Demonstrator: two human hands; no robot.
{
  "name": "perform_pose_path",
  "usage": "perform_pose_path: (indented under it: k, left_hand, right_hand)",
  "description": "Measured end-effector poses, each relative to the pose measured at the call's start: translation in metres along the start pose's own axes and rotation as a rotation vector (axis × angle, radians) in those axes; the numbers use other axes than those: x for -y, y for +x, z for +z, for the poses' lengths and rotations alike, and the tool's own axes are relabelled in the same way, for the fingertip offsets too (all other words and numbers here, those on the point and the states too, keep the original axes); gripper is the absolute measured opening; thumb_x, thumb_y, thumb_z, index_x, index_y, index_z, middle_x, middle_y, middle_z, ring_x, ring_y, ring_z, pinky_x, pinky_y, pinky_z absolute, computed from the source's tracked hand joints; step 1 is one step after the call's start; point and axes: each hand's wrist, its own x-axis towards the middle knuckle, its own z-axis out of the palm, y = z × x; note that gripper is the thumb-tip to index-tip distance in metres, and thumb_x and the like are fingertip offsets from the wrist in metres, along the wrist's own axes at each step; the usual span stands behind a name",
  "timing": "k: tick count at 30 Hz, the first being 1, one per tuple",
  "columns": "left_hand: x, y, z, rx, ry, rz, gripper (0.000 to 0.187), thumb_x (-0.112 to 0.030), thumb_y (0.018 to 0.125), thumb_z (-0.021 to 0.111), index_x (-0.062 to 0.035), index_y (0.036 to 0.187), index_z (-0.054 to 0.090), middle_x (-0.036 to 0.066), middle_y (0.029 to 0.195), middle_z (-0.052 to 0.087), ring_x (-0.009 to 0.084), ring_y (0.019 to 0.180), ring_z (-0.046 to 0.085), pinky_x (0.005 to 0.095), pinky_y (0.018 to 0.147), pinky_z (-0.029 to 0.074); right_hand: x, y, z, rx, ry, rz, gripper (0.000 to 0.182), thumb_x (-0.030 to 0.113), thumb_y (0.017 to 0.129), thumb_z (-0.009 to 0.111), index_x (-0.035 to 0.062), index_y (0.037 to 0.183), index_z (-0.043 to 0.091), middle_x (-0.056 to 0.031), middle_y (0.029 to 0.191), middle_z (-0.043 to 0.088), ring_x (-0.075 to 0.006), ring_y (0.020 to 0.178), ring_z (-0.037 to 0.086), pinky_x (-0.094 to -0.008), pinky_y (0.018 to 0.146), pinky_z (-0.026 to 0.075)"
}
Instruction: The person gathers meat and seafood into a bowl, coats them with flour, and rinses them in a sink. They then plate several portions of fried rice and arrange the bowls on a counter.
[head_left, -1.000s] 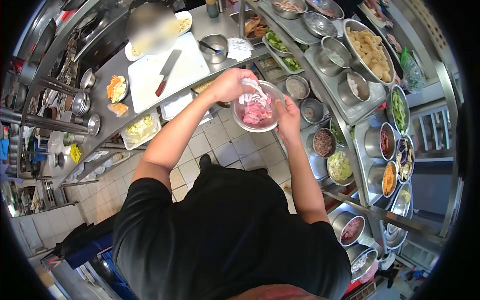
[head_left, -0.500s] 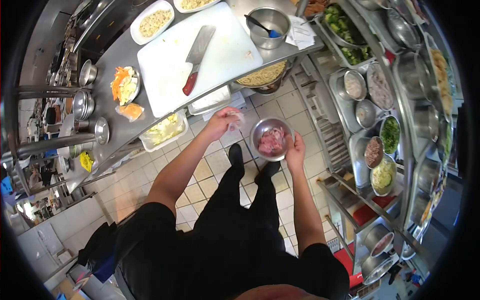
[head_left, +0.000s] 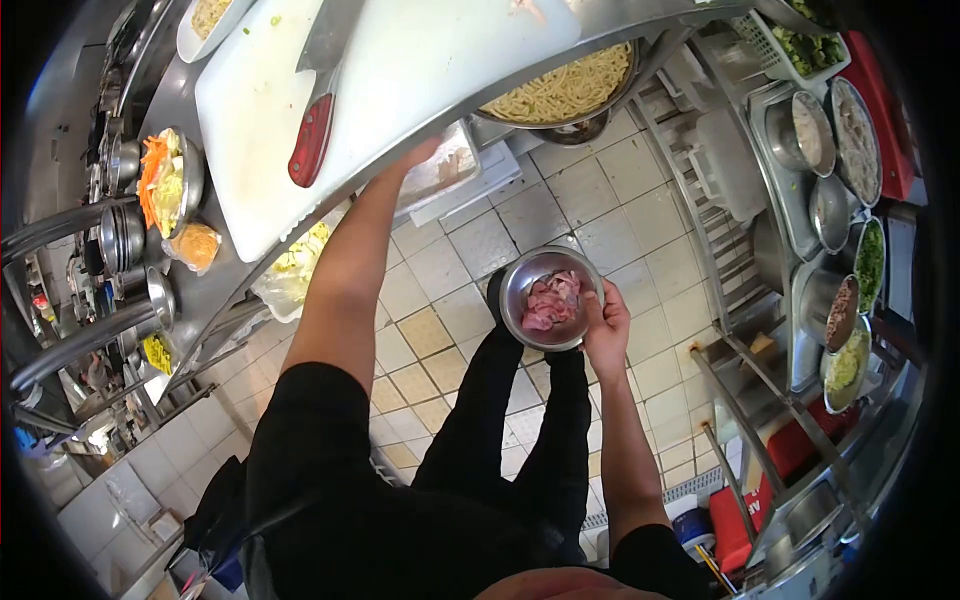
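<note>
My right hand (head_left: 607,332) grips the rim of a round steel bowl (head_left: 512,290), thumb over the edge, held out above my legs. Pieces of raw pink meat (head_left: 553,300) lie in it. My left hand (head_left: 424,152) reaches forward beneath the front edge of the counter, over a white container (head_left: 450,172) on the lower level. The counter hides its fingers, so what they hold cannot be made out. Above that arm, a cleaver-like knife with a red handle (head_left: 312,142) rests on the white cutting board (head_left: 400,75).
A large pan of noodles (head_left: 560,92) stands below the counter. On the left are a bowl of cut vegetables (head_left: 165,185) and a bagged orange item (head_left: 193,246). Metal racks on the right carry bowls of chopped greens (head_left: 870,265) and other ingredients. Tiled floor (head_left: 520,215) lies below.
My left hand, earlier pinching something whitish beside the bowl, has moved forward under the counter edge. The bowl stays in my right hand. The view has shifted closer to the counter.
</note>
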Motion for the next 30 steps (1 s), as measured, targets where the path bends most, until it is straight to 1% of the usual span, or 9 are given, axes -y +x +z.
perform_pose_path:
  k: [6,8,12,15,17,22,25,27,30]
  left_hand:
    - [-0.029,-0.012,-0.025,0.169,-0.097,-0.019,0.042,-0.042,0.093,0.057,-0.006,0.114,0.062,0.012,0.091,0.064,0.0259,0.082,0.062,0.0367,0.084,0.049]
    - [-0.075,-0.029,-0.068,0.451,-0.287,-0.552,0.053,-0.054,0.085,0.064,-0.0071,0.111,0.064,0.012,0.096,0.064,0.0273,0.08,0.063,0.0367,0.086,0.05]
    - [-0.022,-0.035,-0.006,0.358,-0.068,-0.018,0.046,-0.02,0.072,0.075,-0.0088,0.116,0.067,0.015,0.124,0.06,0.0283,0.103,0.063,0.0302,0.095,0.047]
    - [-0.034,-0.038,-0.034,0.251,-0.149,-0.302,0.05,-0.017,0.074,0.068,-0.0099,0.123,0.064,0.019,0.132,0.057,0.0287,0.119,0.056,0.0322,0.1,0.044]
    - [-0.018,-0.046,-0.04,0.357,0.109,0.12,0.053,-0.015,0.077,0.063,-0.0103,0.129,0.058,0.021,0.128,0.058,0.0328,0.117,0.057,0.0334,0.101,0.043]
    - [-0.1,-0.084,-0.101,0.105,0.003,-0.22,0.049,-0.015,0.076,0.061,-0.0036,0.123,0.06,0.021,0.129,0.058,0.0344,0.117,0.057,0.0361,0.1,0.045]
    - [-0.007,-0.067,-0.033,0.208,0.357,-0.413,0.047,-0.022,0.075,0.063,-0.0016,0.117,0.062,0.022,0.124,0.06,0.0342,0.112,0.061,0.0386,0.095,0.048]
    - [0.006,-0.073,-0.019,0.399,0.213,-0.363,0.046,-0.033,0.072,0.067,-0.0037,0.107,0.068,0.022,0.105,0.068,0.0341,0.099,0.066,0.0379,0.089,0.05]
    - [0.031,-0.067,-0.007,0.354,0.187,-0.388,0.036,-0.024,0.075,0.064,-0.0094,0.107,0.07,0.017,0.106,0.069,0.0292,0.099,0.067,0.0346,0.088,0.051]
  right_hand:
    - [-0.016,-0.005,0.01,0.001,0.032,0.001,0.024,0.007,0.099,0.052,-0.0017,0.12,0.058,-0.0038,0.106,0.065,-0.0069,0.092,0.058,-0.0222,0.082,0.047]
    - [-0.013,0.0,0.013,0.008,0.032,-0.006,0.023,0.007,0.098,0.052,-0.0017,0.119,0.058,-0.0039,0.106,0.065,-0.0072,0.093,0.058,-0.0222,0.083,0.047]
    - [-0.014,0.017,0.027,0.007,0.055,-0.003,0.022,0.007,0.098,0.052,-0.0006,0.118,0.059,-0.0017,0.099,0.065,-0.0054,0.085,0.057,-0.0205,0.074,0.046]
    - [-0.019,0.029,0.027,0.026,-0.006,-0.025,0.021,0.008,0.099,0.051,0.0005,0.117,0.059,0.0002,0.093,0.064,-0.0032,0.077,0.054,-0.0184,0.066,0.043]
    - [-0.024,0.042,0.033,0.0,0.04,-0.072,0.021,0.008,0.099,0.051,0.0006,0.117,0.058,0.0002,0.091,0.064,-0.0022,0.074,0.054,-0.0177,0.063,0.043]
    - [-0.018,0.069,0.041,-0.008,0.073,-0.069,0.022,0.011,0.099,0.051,0.0016,0.118,0.057,-0.0003,0.087,0.064,-0.0015,0.067,0.053,-0.0174,0.056,0.042]
    - [-0.014,0.076,0.05,0.0,0.04,-0.086,0.022,0.011,0.099,0.05,0.0024,0.118,0.058,0.0006,0.08,0.063,-0.002,0.052,0.048,-0.019,0.043,0.037]
    - [-0.014,0.082,0.057,-0.017,0.037,-0.131,0.022,0.012,0.099,0.05,0.0028,0.117,0.058,0.0011,0.077,0.062,-0.0019,0.048,0.046,-0.0196,0.039,0.035]
    - [-0.006,0.083,0.059,-0.018,0.013,-0.128,0.021,0.013,0.099,0.05,0.0033,0.116,0.058,0.0014,0.075,0.062,-0.0014,0.047,0.046,-0.0198,0.037,0.034]
